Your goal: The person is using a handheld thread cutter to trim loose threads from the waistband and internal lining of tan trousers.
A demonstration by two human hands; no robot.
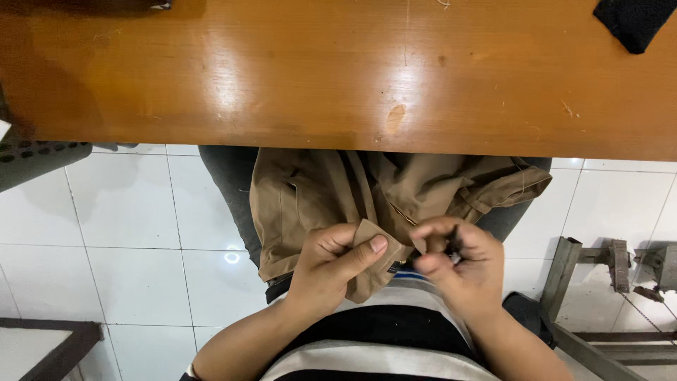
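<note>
Tan garment [338,190] lies in lap, near of counter [338,70]; left hand [331,264] pinches its folded corner; right hand [458,264] just right, curled round a small dark tool.

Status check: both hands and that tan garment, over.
Left hand pinching a fold of the tan garment on the lap. Right hand closed on a small dark tool at the fabric. Nothing in the way.

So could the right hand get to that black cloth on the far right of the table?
Probably yes: the right hand is pinching the tan garment in the lap, but the wooden table lies bare between it and the black cloth.
</note>
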